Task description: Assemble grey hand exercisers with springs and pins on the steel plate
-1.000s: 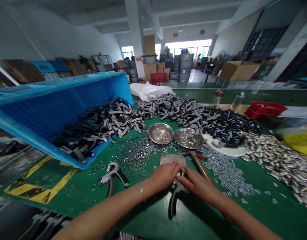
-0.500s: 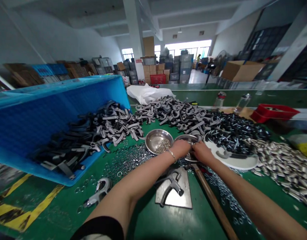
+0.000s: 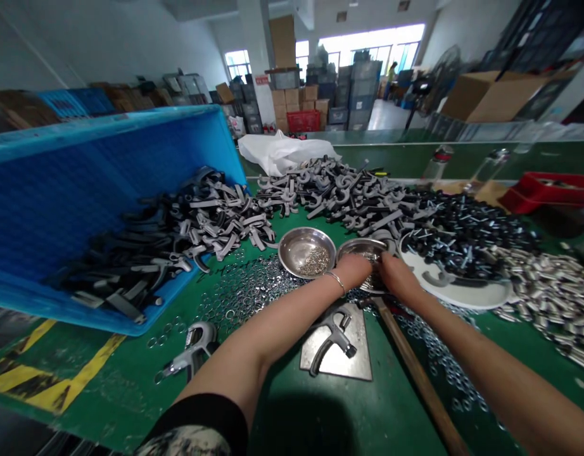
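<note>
My left hand [image 3: 353, 269] and my right hand [image 3: 396, 277] reach forward side by side over a shallow steel bowl [image 3: 363, 248] of small metal parts. Their fingertips rest at its rim and inside it, and the hands hide most of its contents. Whether they pinch anything cannot be seen. To the left, a second steel bowl [image 3: 306, 252] holds small screws or pins. Below my wrists, a black and silver hand grip trainer [image 3: 334, 339] lies on a steel plate [image 3: 353, 358]. Another hand grip trainer [image 3: 192, 348] lies on the green mat left of my left forearm.
A tilted blue crate [image 3: 106, 158] holds dark grip handles, with grey handles heaped beyond the bowls. Steel washers [image 3: 244, 291] are spread on the mat. A hammer [image 3: 418, 373] lies right of the plate. Black bolts [image 3: 463, 240] and silver cylinders [image 3: 553, 297] are heaped to the right.
Both hands have moved forward from the steel plate to the right-hand bowl, leaving the hand grip trainer on the plate. Between the last two frames they stay at the bowl, and the view tilts slightly.
</note>
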Tool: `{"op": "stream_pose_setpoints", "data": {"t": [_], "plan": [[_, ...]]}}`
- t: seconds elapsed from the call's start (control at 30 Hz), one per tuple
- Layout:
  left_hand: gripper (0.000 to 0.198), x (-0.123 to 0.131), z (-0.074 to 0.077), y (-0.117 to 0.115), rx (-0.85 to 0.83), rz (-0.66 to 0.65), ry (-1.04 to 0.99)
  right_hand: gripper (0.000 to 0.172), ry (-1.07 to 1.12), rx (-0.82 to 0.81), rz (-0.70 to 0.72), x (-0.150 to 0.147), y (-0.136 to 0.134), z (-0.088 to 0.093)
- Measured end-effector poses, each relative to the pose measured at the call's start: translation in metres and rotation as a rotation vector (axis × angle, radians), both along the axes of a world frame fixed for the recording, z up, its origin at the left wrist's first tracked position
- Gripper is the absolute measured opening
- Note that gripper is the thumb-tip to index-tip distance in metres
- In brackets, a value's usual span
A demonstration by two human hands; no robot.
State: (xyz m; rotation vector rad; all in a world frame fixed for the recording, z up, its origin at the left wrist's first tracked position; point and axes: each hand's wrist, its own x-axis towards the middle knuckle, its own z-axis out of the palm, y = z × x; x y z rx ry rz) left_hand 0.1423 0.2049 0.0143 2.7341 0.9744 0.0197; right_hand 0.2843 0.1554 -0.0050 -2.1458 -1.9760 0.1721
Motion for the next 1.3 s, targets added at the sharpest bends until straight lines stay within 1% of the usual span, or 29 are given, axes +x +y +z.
{"op": "stream_pose_setpoints", "data": {"t": [0.07,0.13,0.2,0.27,0.33,0.37,0.43,0.47,0.5,0.6,0.67,0.73,0.87,0.97,1.03,1.13,1.17,1.2,1.23,1.3], "plan": [[0.027,-0.005,0.007,-0.006,0.043,0.047,-0.062,0.025,0.063,0.033,-0.013,0.005,0.001,0.005],[0.034,-0.018,0.015,-0.013,0.085,0.082,-0.123,0.023,0.135,0.071,0.007,0.009,-0.004,0.013],[0.034,-0.039,0.021,-0.024,0.096,0.111,-0.252,0.022,0.216,0.109,0.039,0.010,-0.017,0.023],[0.027,-0.068,0.022,-0.042,0.035,0.162,-0.464,0.024,0.314,0.122,0.081,0.004,-0.040,0.030],[0.017,-0.098,0.016,-0.066,-0.128,0.249,-0.678,0.024,0.419,0.087,0.141,-0.011,-0.069,0.030],[0.014,-0.112,0.011,-0.079,-0.234,0.301,-0.747,0.025,0.466,0.055,0.175,-0.020,-0.083,0.026],[0.011,-0.134,0.000,-0.102,-0.411,0.395,-0.823,0.027,0.526,-0.004,0.228,-0.040,-0.105,0.015],[0.010,-0.141,-0.006,-0.112,-0.461,0.433,-0.838,0.028,0.536,-0.023,0.243,-0.048,-0.111,0.009],[0.009,-0.145,-0.011,-0.119,-0.477,0.464,-0.843,0.028,0.535,-0.033,0.250,-0.055,-0.114,0.002],[0.010,-0.147,-0.020,-0.129,-0.411,0.520,-0.816,0.025,0.481,-0.039,0.249,-0.065,-0.108,-0.013],[0.012,-0.144,-0.024,-0.129,-0.366,0.518,-0.787,0.024,0.423,-0.048,0.247,-0.064,-0.101,-0.018],[0.013,-0.141,-0.026,-0.128,-0.347,0.499,-0.767,0.024,0.356,-0.063,0.248,-0.062,-0.095,-0.018],[0.012,-0.138,-0.028,-0.126,-0.300,0.479,-0.720,0.019,0.188,-0.084,0.283,-0.067,-0.095,-0.011],[0.012,-0.136,-0.025,-0.128,-0.251,0.468,-0.640,0.013,0.041,-0.081,0.347,-0.077,-0.094,-0.002],[0.012,-0.135,-0.023,-0.130,-0.203,0.459,-0.579,0.014,-0.037,-0.086,0.392,-0.082,-0.092,0.005],[0.011,-0.134,-0.020,-0.134,-0.115,0.437,-0.496,0.008,-0.109,-0.094,0.413,-0.072,-0.093,0.014],[0.011,-0.134,-0.020,-0.134,-0.080,0.422,-0.465,0.009,-0.136,-0.085,0.388,-0.064,-0.096,0.015],[0.011,-0.133,-0.019,-0.134,-0.039,0.391,-0.430,0.015,-0.170,-0.076,0.338,-0.055,-0.101,0.016],[0.012,-0.133,-0.019,-0.133,0.008,0.338,-0.387,0.023,-0.196,-0.089,0.269,-0.044,-0.106,0.015],[0.013,-0.133,-0.018,-0.130,0.103,0.193,-0.290,0.032,-0.203,-0.180,0.130,-0.023,-0.120,0.011]]}}
